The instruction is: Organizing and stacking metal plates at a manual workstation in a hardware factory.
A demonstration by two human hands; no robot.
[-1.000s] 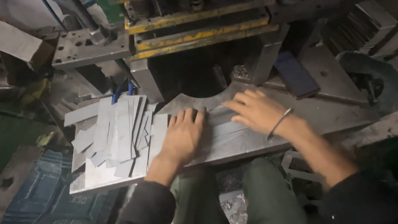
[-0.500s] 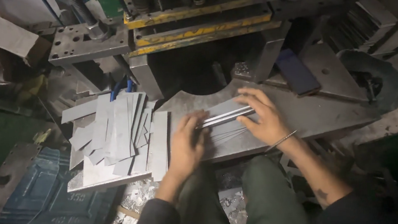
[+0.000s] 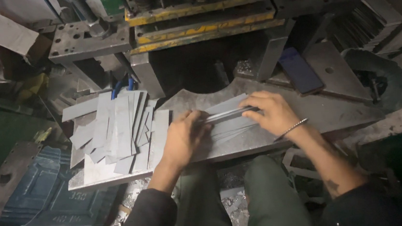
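Thin grey metal strips (image 3: 227, 113) (squared stack), pinched between both hands

My left hand (image 3: 182, 138) and right hand (image 3: 271, 113) pinch a bundle of thin metal strips (image 3: 225, 114) between them on the steel surface (image 3: 327, 114); loose grey strips (image 3: 117, 127) lie just left.

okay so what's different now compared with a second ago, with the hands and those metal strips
Both hands drew together: the left hand and right hand, flat and apart on the steel plate before, now pinch a thin stack of strips on edge between them. The loose pile of strips at the left stayed put.
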